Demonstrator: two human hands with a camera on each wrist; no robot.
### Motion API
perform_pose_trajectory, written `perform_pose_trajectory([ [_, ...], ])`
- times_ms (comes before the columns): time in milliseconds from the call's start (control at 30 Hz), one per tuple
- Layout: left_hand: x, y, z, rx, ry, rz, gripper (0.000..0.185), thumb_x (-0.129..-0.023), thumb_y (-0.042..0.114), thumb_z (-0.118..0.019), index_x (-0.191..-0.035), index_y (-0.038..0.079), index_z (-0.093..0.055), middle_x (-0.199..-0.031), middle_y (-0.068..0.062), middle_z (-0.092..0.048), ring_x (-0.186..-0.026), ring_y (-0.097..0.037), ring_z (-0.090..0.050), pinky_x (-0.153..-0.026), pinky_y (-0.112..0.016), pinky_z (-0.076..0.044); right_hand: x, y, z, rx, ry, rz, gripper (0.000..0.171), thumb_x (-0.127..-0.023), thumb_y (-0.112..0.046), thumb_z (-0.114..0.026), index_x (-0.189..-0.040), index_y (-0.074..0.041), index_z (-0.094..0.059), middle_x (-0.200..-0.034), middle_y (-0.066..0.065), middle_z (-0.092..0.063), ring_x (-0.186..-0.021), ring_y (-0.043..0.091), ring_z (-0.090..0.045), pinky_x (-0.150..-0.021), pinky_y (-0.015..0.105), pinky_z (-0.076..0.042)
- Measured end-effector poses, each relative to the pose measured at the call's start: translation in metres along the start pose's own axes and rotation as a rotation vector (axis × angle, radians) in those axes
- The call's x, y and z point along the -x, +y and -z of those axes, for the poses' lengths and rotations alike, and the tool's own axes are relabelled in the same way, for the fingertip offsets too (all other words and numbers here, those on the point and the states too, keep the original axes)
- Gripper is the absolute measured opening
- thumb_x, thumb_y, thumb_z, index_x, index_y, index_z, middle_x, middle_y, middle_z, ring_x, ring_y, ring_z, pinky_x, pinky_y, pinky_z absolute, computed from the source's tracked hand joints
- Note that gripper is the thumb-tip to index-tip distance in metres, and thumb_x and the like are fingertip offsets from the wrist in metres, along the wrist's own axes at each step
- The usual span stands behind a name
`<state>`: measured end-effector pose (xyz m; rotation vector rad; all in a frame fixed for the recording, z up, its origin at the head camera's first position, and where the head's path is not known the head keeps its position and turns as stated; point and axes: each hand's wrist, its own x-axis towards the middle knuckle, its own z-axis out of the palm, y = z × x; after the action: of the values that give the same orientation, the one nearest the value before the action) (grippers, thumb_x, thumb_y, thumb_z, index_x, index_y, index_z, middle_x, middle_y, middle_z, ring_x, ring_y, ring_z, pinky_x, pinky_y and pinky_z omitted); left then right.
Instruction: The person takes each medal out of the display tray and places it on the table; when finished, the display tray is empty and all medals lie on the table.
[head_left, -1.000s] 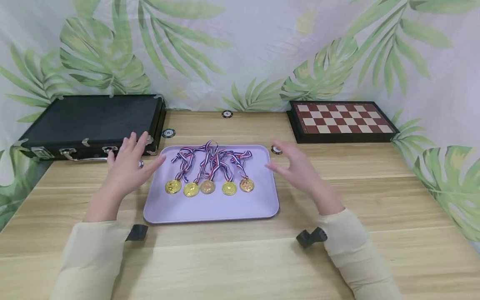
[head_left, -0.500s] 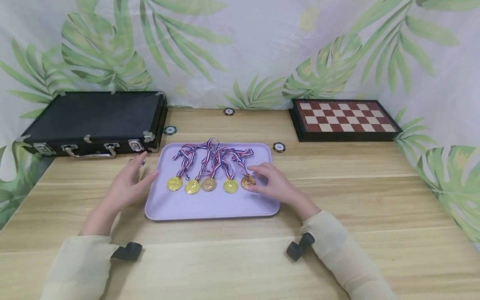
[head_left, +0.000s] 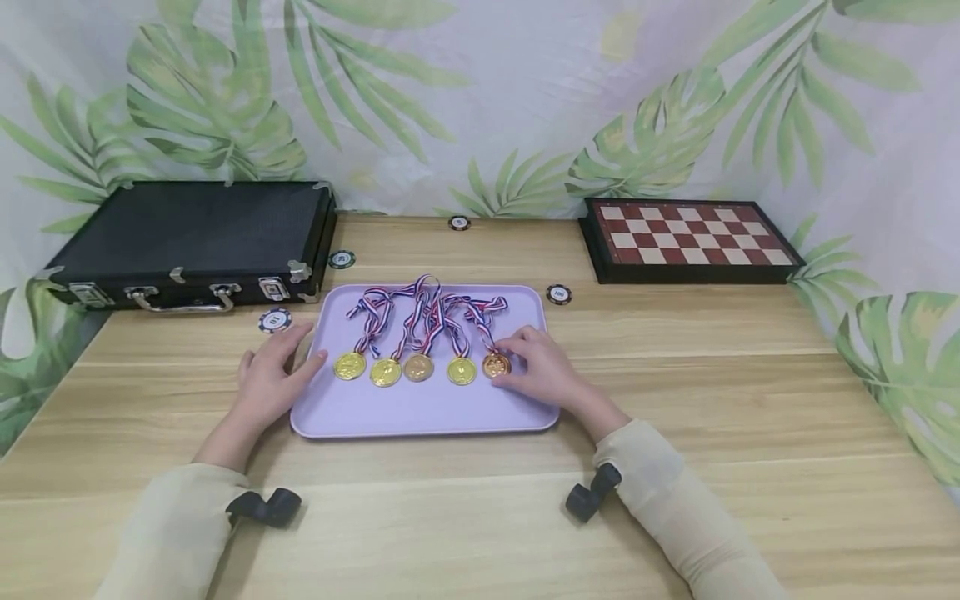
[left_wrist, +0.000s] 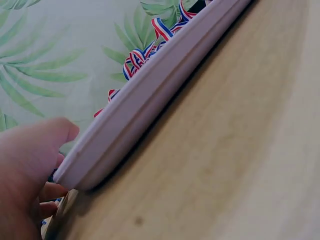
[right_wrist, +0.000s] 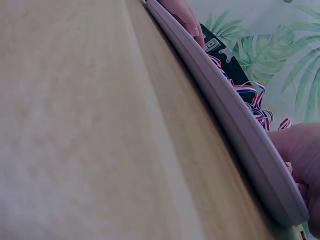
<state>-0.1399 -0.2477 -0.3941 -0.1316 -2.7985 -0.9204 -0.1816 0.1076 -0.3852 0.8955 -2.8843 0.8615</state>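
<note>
From the head view, we are resting our left hand [head_left: 273, 377] with relaxed fingers on the lilac tray's [head_left: 420, 412] left rim, while our right hand [head_left: 543, 372] is pinching the bronze medal [head_left: 496, 365]. At the left wrist, our thumb [left_wrist: 42, 140] is lying over the rim. At the right wrist, curled fingers [right_wrist: 300, 150] are reaching over the tray edge.

1. The place looks like a staged recording set, not a lived-in room.
2. A printed cloth with green leaves [head_left: 480, 100] hangs behind the wooden table [head_left: 750, 400] (it hides the wall fully).
3. Game props stand around: a chessboard [head_left: 686, 237], a black case [head_left: 187, 237], some poker chips [head_left: 274, 320].
</note>
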Motion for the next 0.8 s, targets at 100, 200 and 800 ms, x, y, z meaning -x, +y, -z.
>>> perform_pose_trajectory([
  [100, 0.000, 0.001, -0.001, -0.007, 0.005, 0.000, 0.051, -0.086, 0.032, -0.048, -0.126, 0.001, -0.041, -0.129, -0.026, -0.033, -0.120, -0.042, -0.022, -0.092, -0.060, 0.001, 0.000, 0.000, -0.002, 0.013, -0.002, -0.014, 0.049, -0.068, -0.029, -0.072, -0.110, -0.005, -0.058, -0.089, 0.003, -0.048, -0.078, 0.015, -0.041, -0.068, 0.027, -0.036],
  [200, 0.000, 0.003, -0.001, -0.010, 0.003, 0.002, 0.049, -0.086, 0.031, -0.048, -0.125, 0.001, -0.042, -0.129, -0.026, -0.032, -0.120, -0.041, -0.022, -0.092, -0.060, 0.001, 0.001, 0.000, -0.003, 0.014, 0.005, -0.017, 0.048, -0.068, -0.026, -0.072, -0.109, -0.005, -0.057, -0.090, 0.003, -0.049, -0.080, 0.016, -0.042, -0.070, 0.029, -0.036],
  [800, 0.003, 0.004, 0.000, -0.016, 0.009, 0.031, 0.043, -0.087, 0.022, -0.045, -0.124, 0.001, -0.043, -0.130, -0.025, -0.032, -0.121, -0.040, -0.020, -0.093, -0.058, 0.003, 0.005, -0.006, 0.019, -0.573, -0.021, -0.120, 0.049, -0.071, 0.002, -0.065, -0.117, -0.004, -0.047, -0.066, 0.005, -0.054, -0.059, 0.015, -0.048, -0.053, 0.024, -0.040],
])
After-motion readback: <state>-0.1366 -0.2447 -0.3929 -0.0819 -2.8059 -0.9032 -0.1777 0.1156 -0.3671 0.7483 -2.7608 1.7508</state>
